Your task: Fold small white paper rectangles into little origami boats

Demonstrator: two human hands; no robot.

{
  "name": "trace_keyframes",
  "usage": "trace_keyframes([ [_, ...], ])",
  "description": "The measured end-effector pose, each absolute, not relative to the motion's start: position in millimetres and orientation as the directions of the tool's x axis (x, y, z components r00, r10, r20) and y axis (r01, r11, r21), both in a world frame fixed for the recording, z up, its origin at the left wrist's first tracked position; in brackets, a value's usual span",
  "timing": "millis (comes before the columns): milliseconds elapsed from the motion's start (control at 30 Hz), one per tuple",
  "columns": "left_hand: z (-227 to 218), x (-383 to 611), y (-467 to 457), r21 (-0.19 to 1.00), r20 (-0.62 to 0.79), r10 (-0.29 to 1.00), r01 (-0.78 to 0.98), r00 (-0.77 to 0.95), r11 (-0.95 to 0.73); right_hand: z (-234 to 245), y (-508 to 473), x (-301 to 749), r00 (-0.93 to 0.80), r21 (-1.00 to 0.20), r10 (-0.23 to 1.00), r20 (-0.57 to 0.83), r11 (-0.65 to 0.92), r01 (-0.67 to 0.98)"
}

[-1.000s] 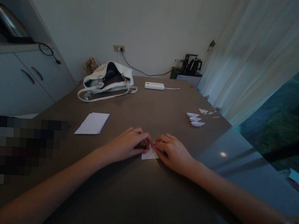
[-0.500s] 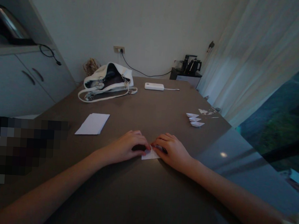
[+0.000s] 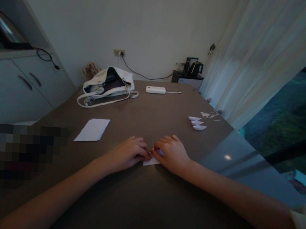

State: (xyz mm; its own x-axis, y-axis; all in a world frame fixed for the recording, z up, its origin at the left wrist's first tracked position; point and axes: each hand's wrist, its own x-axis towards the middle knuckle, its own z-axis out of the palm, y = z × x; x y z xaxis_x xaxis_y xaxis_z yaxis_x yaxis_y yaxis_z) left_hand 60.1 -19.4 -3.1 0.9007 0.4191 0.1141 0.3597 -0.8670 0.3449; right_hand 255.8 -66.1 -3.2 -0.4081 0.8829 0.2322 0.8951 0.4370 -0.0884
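A small folded piece of white paper point(image 3: 151, 161) lies on the brown table in front of me, partly covered by my fingers. My left hand point(image 3: 132, 153) has its fingers closed at the paper's left side, the fingertips pressed on it. On the other side my right hand point(image 3: 171, 153) pinches the paper's upper right part between thumb and curled fingers. To the right rest three small folded paper boats point(image 3: 199, 127) in a close row. A stack of white paper sheets point(image 3: 92, 130) lies to the left.
Torn paper scraps point(image 3: 207, 114) lie near the table's right edge. Towards the back are a white handbag point(image 3: 109, 84) with its strap and a white power bank point(image 3: 156, 90) with a short cable. A black kettle point(image 3: 196, 67) stands beyond the table, beside a curtain point(image 3: 231, 64).
My left fingers have drawn together and down onto the paper's left part. My right fingers have curled in more tightly. The whole view has shifted slightly.
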Motion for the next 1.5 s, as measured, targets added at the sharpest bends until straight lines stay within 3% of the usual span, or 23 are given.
trace_keyframes([
  [200, -8, 59, -18, 0.413, 0.11, 0.408, 0.332, 0.906, -0.848, 2, -64, 246, -0.373, -0.05, 0.901, 0.223, 0.392, 0.919],
  [633, -5, 60, -20, 0.44, 0.104, 0.441, 0.357, 0.891, -0.824, -11, -57, 255, -0.279, -0.291, 0.934, 0.224, 0.338, 0.895],
  [1000, -8, 60, -19, 0.442, 0.121, 0.486, 0.391, 0.866, -0.807, -6, -67, 247, -0.336, -0.19, 0.905, 0.261, 0.389, 0.901],
  [1167, -10, 59, -16, 0.429, 0.111, 0.541, 0.451, 0.833, -0.782, -8, -64, 252, -0.333, -0.297, 0.915, 0.228, 0.391, 0.871],
  [1367, -6, 56, -15, 0.329, 0.087, 0.511, 0.459, 0.855, -0.825, -10, -57, 257, -0.345, -0.409, 0.918, 0.197, 0.397, 0.822],
  [1500, 0, 54, -17, 0.332, 0.054, 0.482, 0.439, 0.875, -0.835, -11, -54, 259, -0.366, -0.445, 0.913, 0.18, 0.407, 0.798],
])
